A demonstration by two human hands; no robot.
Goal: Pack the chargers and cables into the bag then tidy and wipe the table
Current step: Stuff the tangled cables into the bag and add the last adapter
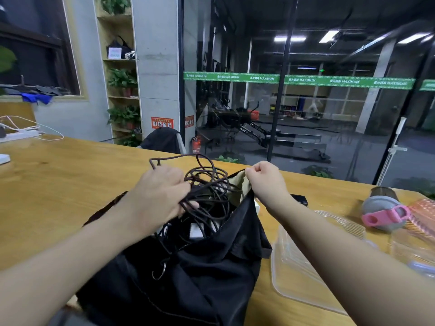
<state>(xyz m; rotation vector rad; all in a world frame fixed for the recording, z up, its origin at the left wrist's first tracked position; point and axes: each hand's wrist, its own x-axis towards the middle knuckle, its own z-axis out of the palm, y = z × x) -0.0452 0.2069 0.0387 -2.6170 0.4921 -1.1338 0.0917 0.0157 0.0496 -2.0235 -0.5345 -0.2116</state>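
Observation:
A black fabric bag lies open on the wooden table in front of me, its tan lining showing at the far edge. My left hand grips a tangled bundle of dark cables right over the bag's mouth, with loops sticking up behind the hand. My right hand pinches the bag's far rim and holds it up. White chargers show inside the opening among the cables. A small black block lies on the table just behind my right wrist.
A clear plastic tray lies right of the bag. Beyond it rest a grey bottle with a pink strap and a pink ribbed item. A white power strip with white cables sits at the far left. A glass wall stands behind the table.

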